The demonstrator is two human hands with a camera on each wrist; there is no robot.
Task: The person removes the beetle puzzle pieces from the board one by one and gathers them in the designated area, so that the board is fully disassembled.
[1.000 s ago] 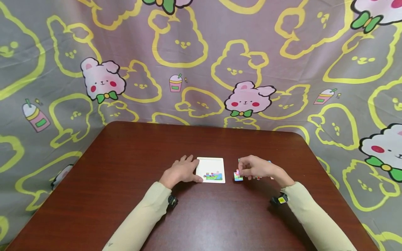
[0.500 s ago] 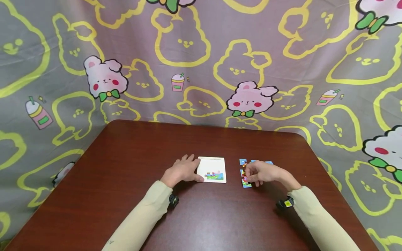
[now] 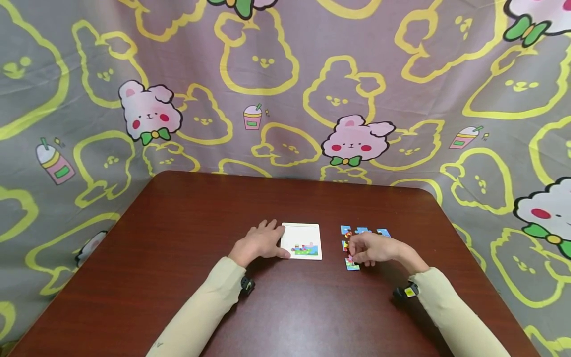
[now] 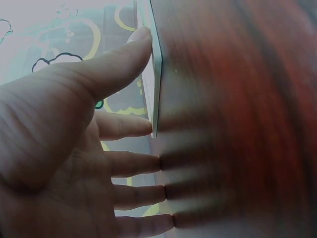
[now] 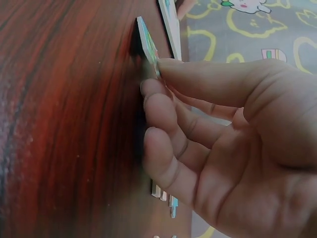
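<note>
My right hand (image 3: 372, 248) pinches a jigsaw piece (image 3: 352, 264) between thumb and fingers. In the right wrist view the jigsaw piece (image 5: 147, 42) is tilted, with a dark shadow beside it on the tabletop. A white square puzzle board (image 3: 300, 234) lies to its left; joined pieces (image 3: 307, 250) with a colourful picture fill part of its lower area. At the board's left edge rests my left hand (image 3: 258, 241), fingers spread. The left wrist view has the thumb and index finger touching the board's edge (image 4: 157, 74), the other fingertips on the table.
Several loose jigsaw pieces lie right of the board, among them a blue corner piece (image 3: 345, 229) and another blue piece (image 3: 383, 232). My right hand partly covers the group. The brown table (image 3: 223, 203) meets a patterned curtain (image 3: 276, 134) at its back edge.
My right hand has moved right and slightly nearer to me with the jigsaw piece, away from the board, uncovering several loose pieces. The left hand stays at the board's edge.
</note>
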